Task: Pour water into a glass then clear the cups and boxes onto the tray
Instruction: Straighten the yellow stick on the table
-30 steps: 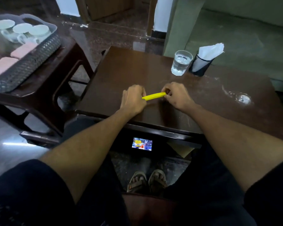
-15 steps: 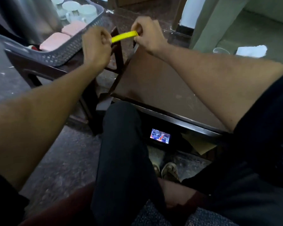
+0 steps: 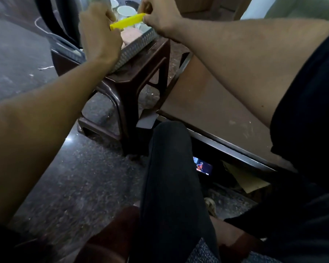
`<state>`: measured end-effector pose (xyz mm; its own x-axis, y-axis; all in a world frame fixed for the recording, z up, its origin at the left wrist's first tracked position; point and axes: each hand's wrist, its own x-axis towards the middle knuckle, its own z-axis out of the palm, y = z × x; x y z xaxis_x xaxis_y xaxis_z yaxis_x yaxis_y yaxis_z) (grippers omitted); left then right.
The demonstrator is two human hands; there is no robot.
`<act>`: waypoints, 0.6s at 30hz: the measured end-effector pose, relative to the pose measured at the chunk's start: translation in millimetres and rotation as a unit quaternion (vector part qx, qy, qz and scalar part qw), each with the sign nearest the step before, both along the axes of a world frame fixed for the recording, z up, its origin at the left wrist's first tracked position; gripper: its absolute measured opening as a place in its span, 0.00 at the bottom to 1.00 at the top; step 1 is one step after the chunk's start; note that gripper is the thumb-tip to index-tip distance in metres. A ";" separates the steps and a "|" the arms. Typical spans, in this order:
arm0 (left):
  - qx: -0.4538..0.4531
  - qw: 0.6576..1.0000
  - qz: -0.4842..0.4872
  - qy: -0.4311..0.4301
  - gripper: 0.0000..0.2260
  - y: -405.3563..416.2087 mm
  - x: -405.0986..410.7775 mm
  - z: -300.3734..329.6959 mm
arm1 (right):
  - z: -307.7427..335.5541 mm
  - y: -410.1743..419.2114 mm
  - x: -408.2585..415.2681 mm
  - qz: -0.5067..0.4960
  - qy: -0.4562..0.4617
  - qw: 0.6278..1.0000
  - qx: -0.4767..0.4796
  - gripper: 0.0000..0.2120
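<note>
The tray [image 3: 139, 45] sits on the stool [image 3: 141, 73], reaching its right edge, with cups [image 3: 125, 11] and a box [image 3: 131, 34] in it, while the table [image 3: 207, 103] stands just right of the stool and a lit screen [image 3: 202, 166] lies beneath the table's near edge.

Left hand [image 3: 100, 37] and right hand [image 3: 160, 18] pinch yellow strip [image 3: 127, 21] ends above tray [image 3: 139, 44]; cups [image 3: 126, 12] inside.

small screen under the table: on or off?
On. The small screen under the brown table glows with a colourful picture against the dark surround.
</note>
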<state>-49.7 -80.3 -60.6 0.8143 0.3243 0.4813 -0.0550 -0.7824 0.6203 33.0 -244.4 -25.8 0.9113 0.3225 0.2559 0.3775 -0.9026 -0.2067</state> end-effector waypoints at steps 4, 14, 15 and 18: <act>0.026 0.998 0.009 0.052 0.11 6.7 1.3 -8.9 | -4.4 11.9 4.8 -0.009 0.012 1.000 -0.006 0.17; 0.027 0.997 -0.016 0.072 0.11 15.9 3.0 -25.7 | -22.2 29.2 14.1 -0.010 0.040 0.999 -0.015 0.19; 0.028 0.997 -0.018 0.073 0.11 15.7 2.7 -27.0 | -23.4 30.9 14.3 -0.005 0.044 0.999 -0.024 0.20; 0.031 0.997 -0.020 0.070 0.11 14.9 2.2 -29.9 | -24.5 31.8 11.3 0.002 0.065 0.997 -0.051 0.22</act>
